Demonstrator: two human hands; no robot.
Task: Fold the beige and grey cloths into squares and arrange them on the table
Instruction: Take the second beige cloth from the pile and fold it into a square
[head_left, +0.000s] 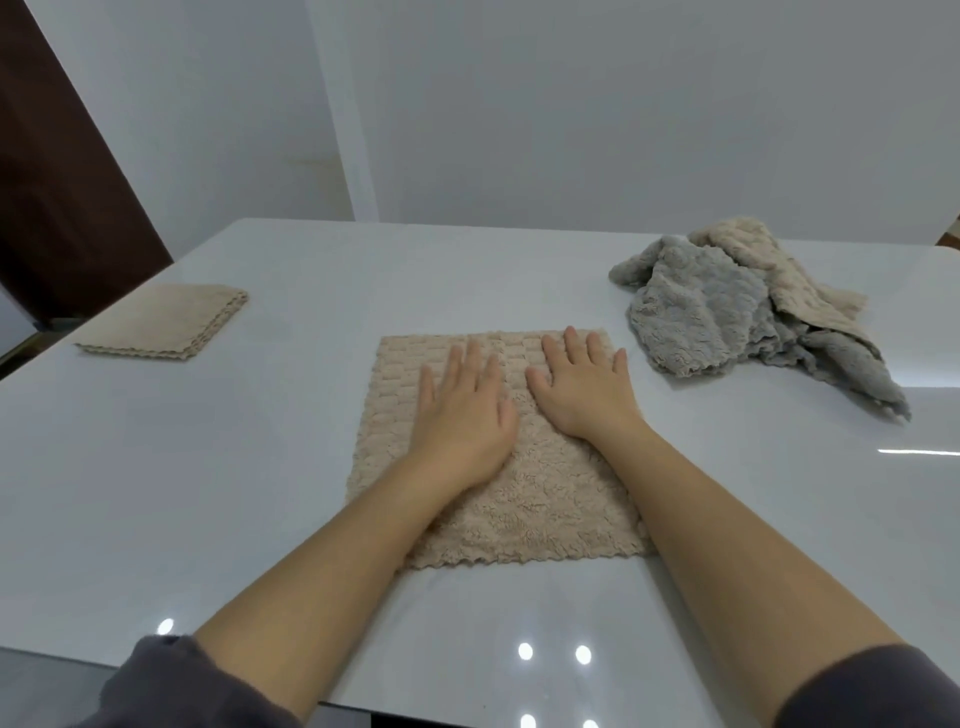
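Observation:
A beige cloth (540, 499) lies spread flat on the white table (234, 467) in front of me. My left hand (462, 410) and my right hand (582, 384) rest palm down on its far half, side by side, fingers straight. A folded beige square stack (166, 322) sits at the far left. At the far right lies a crumpled heap: a grey cloth (717, 317) with another beige cloth (779, 270) draped over it.
White walls rise behind the table, and a dark brown door (57, 197) stands at the left. The glossy tabletop reflects ceiling lights near its front edge.

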